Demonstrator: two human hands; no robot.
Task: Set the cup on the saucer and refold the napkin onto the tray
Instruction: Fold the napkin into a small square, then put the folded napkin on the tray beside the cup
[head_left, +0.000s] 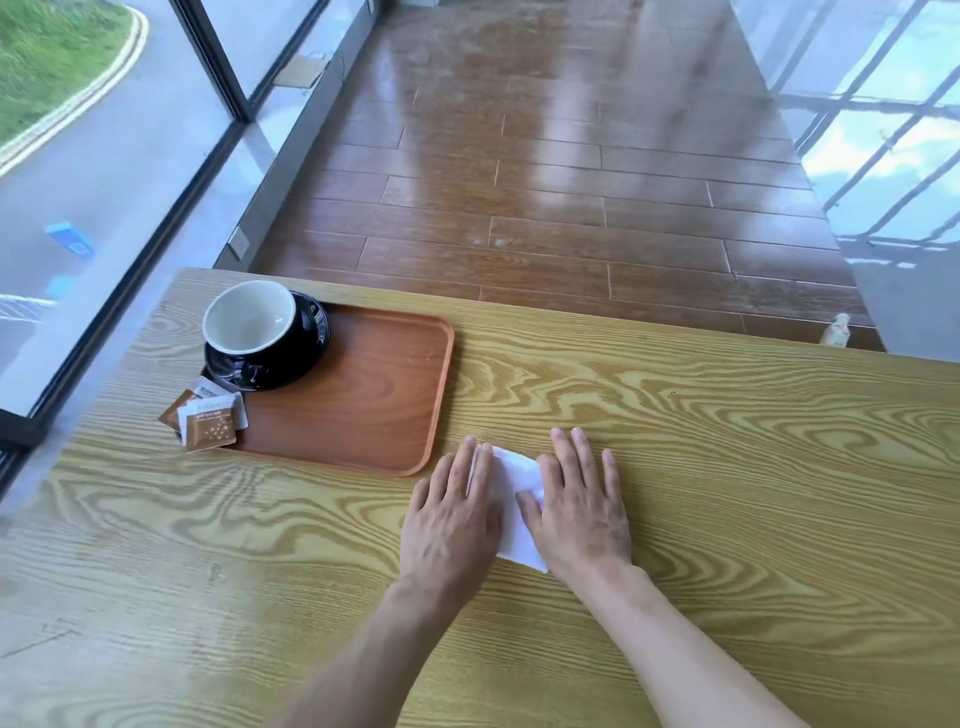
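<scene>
White paper, the napkin, lay on the wood-grain tabletop just right of the brown tray's near corner, off the tray. Both hands pressed it flat, fingers spread and gripping nothing: the left hand covered its left edge, the right hand its right. The black cup stood on the black saucer at the tray's far left corner. Sugar packets overlapped the tray's left edge.
</scene>
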